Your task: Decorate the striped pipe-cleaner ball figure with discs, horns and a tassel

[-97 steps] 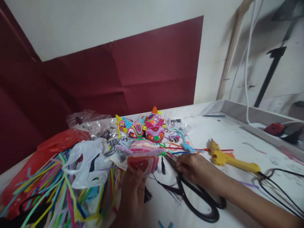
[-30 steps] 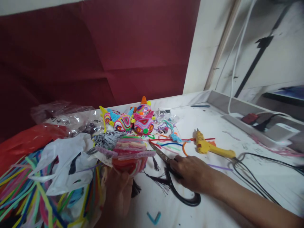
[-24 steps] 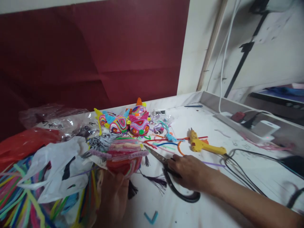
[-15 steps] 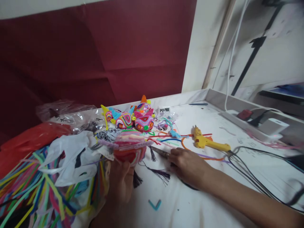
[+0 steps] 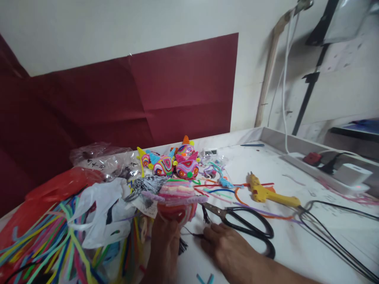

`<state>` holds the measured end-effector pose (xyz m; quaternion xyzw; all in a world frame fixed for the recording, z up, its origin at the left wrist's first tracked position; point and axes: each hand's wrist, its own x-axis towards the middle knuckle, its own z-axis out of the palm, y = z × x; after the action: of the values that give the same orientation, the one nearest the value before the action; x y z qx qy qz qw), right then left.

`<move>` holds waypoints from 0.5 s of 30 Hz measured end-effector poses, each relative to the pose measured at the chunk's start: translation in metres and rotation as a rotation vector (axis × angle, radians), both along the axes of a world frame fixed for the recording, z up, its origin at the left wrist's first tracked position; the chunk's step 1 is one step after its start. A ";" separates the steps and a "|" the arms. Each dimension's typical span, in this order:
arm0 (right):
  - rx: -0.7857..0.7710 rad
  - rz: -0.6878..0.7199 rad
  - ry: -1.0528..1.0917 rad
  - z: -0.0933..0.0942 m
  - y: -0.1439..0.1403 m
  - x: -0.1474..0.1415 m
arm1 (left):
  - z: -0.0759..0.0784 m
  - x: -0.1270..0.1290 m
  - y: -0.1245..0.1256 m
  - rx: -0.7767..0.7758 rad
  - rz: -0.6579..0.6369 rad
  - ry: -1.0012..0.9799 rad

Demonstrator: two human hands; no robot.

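Note:
My left hand (image 5: 166, 238) is closed around a rounded pink and red pipe-cleaner craft (image 5: 177, 197), striped like the finished animals behind it, with a lilac strip across its middle. To its right, my right hand (image 5: 223, 244) rests low on the table, its fingertips closed on a black tassel (image 5: 197, 235) whose cord runs toward the craft. Most of that tassel is under the hand. Black-handled scissors (image 5: 251, 223) lie just beyond the right hand, blades toward the craft. Another dark tassel (image 5: 205, 215) lies by their tip, and a third black tassel (image 5: 182, 246) shows beside my left wrist.
Several colourful pipe-cleaner animals (image 5: 186, 165) stand at the back. A yellow glue gun (image 5: 266, 191) with a black cable lies right. Loose pipe cleaners (image 5: 53, 236) and a white plastic bag (image 5: 100, 213) cover the left. A power strip (image 5: 322, 173) runs along the right edge.
My right hand has let go of the scissors, which now lie on the table, and has moved nearer onto the tassel. The view has tilted up and shifted left; my left hand still holds the craft.

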<state>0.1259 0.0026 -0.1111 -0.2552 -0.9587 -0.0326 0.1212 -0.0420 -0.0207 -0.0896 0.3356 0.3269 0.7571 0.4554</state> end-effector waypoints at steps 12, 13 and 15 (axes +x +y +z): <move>-0.327 -0.469 -0.176 0.028 0.031 0.078 | 0.004 -0.002 -0.001 -0.023 -0.010 -0.017; -0.346 -0.462 -0.162 0.026 0.031 0.080 | 0.004 -0.002 -0.002 -0.043 0.003 -0.014; -0.370 -0.447 -0.147 0.026 0.033 0.083 | 0.004 -0.001 -0.002 -0.091 0.019 -0.007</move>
<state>0.2088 0.0353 -0.0851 -0.4748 -0.8745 0.0985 -0.0075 -0.0434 -0.0231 -0.0856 0.3087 0.3623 0.7469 0.4642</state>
